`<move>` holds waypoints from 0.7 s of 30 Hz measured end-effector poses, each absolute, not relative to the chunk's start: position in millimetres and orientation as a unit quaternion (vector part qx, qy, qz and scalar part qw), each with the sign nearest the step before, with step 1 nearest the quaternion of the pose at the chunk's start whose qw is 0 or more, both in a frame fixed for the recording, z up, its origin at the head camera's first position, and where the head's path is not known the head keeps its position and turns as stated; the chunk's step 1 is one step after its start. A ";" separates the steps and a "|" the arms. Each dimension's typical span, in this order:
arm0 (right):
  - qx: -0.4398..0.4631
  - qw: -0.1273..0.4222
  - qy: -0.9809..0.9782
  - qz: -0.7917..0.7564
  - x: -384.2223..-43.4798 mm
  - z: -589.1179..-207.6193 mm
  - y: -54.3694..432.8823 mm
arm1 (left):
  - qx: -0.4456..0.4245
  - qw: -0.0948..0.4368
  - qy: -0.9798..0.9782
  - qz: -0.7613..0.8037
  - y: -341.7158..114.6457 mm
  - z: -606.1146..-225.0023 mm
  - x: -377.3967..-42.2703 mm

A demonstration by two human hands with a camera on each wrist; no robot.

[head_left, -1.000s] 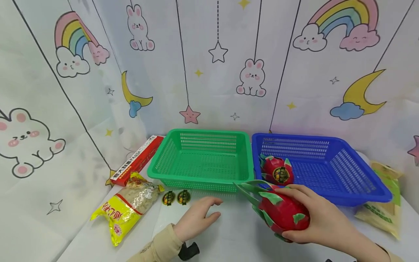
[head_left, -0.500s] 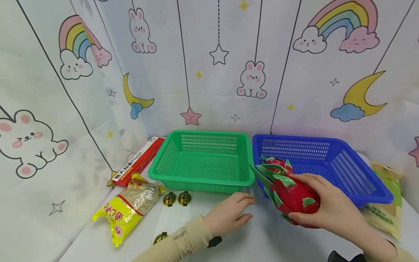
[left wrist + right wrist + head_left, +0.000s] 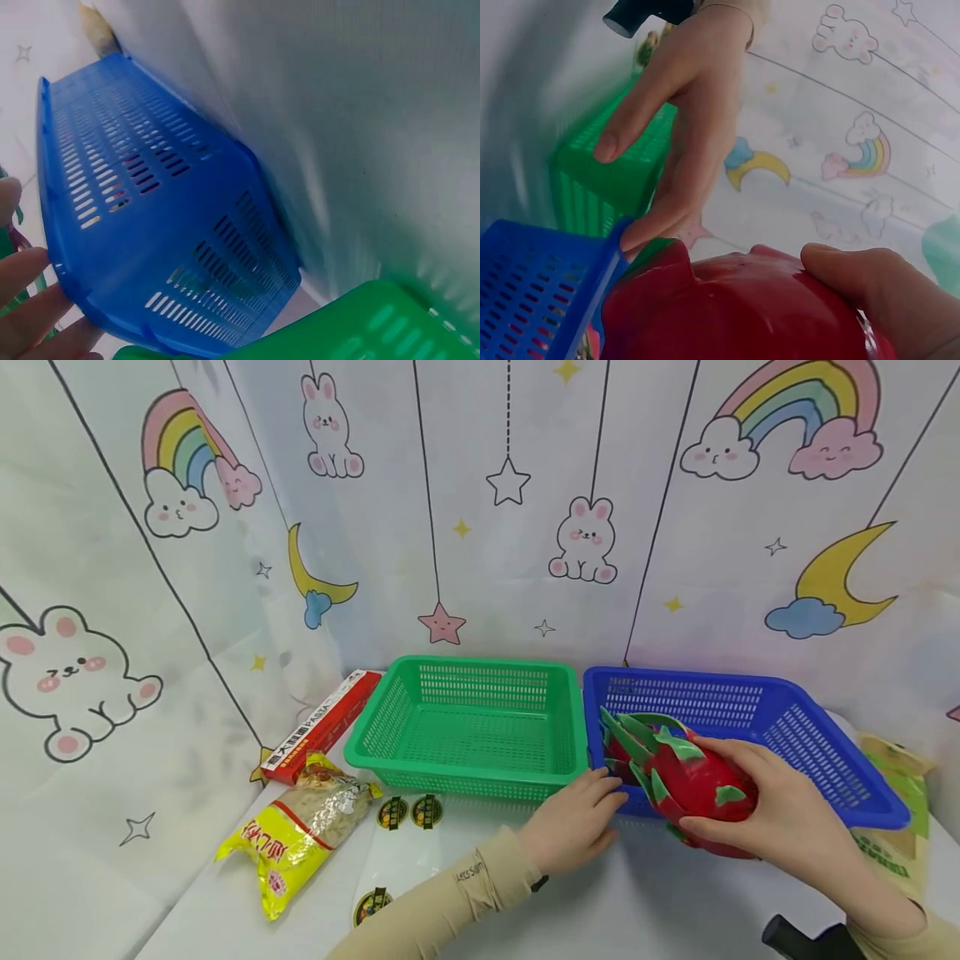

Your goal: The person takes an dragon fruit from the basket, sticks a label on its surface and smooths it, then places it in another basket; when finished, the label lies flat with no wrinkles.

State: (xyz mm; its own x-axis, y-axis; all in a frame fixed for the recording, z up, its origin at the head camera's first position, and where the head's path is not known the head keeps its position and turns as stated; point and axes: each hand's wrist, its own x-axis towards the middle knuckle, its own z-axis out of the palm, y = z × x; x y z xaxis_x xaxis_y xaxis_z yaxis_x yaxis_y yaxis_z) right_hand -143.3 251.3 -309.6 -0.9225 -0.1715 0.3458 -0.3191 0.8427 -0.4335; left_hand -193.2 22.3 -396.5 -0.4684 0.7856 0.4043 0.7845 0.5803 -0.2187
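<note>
My right hand (image 3: 780,810) grips a large red dragon fruit (image 3: 705,789) with green leaf tips, held over the front rim of the blue basket (image 3: 795,714). In the right wrist view, its red skin fills the bottom of the picture beside the thumb. My left hand (image 3: 573,822) reaches to the basket's front left corner. Its extended fingers (image 3: 34,319) touch the blue rim in the left wrist view, and the thumb stands apart in the right wrist view. Inside that corner lies a second dragon fruit (image 3: 617,760), mostly hidden by the held one.
Left of the blue basket stands a green basket (image 3: 465,783). A red pasta box (image 3: 326,727) and a yellow-and-clear bag (image 3: 307,827) lie farther left. Round black stickers (image 3: 427,812) are on a sheet on the table. A green-and-tan packet (image 3: 896,852) lies at the right.
My left hand has moved right, from before the green basket to the blue basket's rim. The right hand has carried the dragon fruit right and up, covering more of the fruit inside.
</note>
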 end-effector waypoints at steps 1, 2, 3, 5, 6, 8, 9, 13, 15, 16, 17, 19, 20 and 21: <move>0.126 0.147 -0.949 0.249 -144.4 -309.7 252.3 | -0.454 0.237 -0.859 0.006 23.7 -396.2 -194.3; 0.123 0.146 -0.950 0.248 -145.6 -309.7 253.4 | -0.451 0.237 -0.861 0.009 25.3 -396.6 -195.8; 0.120 0.146 -0.950 0.247 -146.9 -309.5 254.8 | -0.451 0.237 -0.860 0.013 26.4 -396.2 -197.1; 0.114 0.142 -0.952 0.245 -150.0 -308.6 257.7 | -0.455 0.237 -0.858 0.022 28.3 -394.1 -200.1; 0.111 0.142 -0.953 0.243 -151.8 -308.1 259.3 | -0.458 0.234 -0.857 0.024 29.3 -392.9 -202.4; 0.104 0.139 -0.956 0.238 -155.7 -307.3 261.6 | -0.462 0.218 -0.859 0.027 30.3 -391.0 -206.7; 0.100 0.137 -0.957 0.236 -157.9 -306.6 262.4 | -0.464 0.209 -0.860 0.029 31.0 -390.1 -209.4; 0.090 0.129 -0.961 0.228 -169.0 -300.2 264.4 | -0.468 0.181 -0.865 0.024 35.8 -386.2 -219.2; 0.089 0.124 -0.962 0.225 -175.5 -296.9 264.0 | -0.467 0.175 -0.866 0.025 38.7 -384.9 -222.3; 0.090 0.120 -0.963 0.224 -179.1 -295.5 263.4 | -0.466 0.172 -0.868 0.025 40.0 -384.4 -223.3; 0.091 0.117 -0.964 0.222 -182.7 -294.2 262.9 | -0.464 0.170 -0.869 0.025 41.2 -384.1 -223.9; 0.091 0.111 -0.965 0.220 -189.4 -291.9 262.1 | -0.459 0.170 -0.872 0.032 43.4 -383.7 -224.2; 0.089 0.107 -0.966 0.218 -192.5 -290.9 262.0 | -0.457 0.172 -0.872 0.037 44.6 -383.7 -224.0; 0.087 0.103 -0.967 0.218 -195.6 -290.2 262.4 | -0.455 0.177 -0.872 0.042 45.6 -383.9 -223.8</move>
State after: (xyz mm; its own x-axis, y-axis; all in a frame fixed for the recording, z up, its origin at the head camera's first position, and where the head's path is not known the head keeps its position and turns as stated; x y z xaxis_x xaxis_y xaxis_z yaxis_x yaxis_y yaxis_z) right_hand -195.6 262.4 -290.2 -0.9638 -0.1240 0.2362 -0.2133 0.8899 -0.4032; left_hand -223.8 45.6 -383.9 -0.5234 0.8080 0.2704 0.7786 0.5825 -0.2332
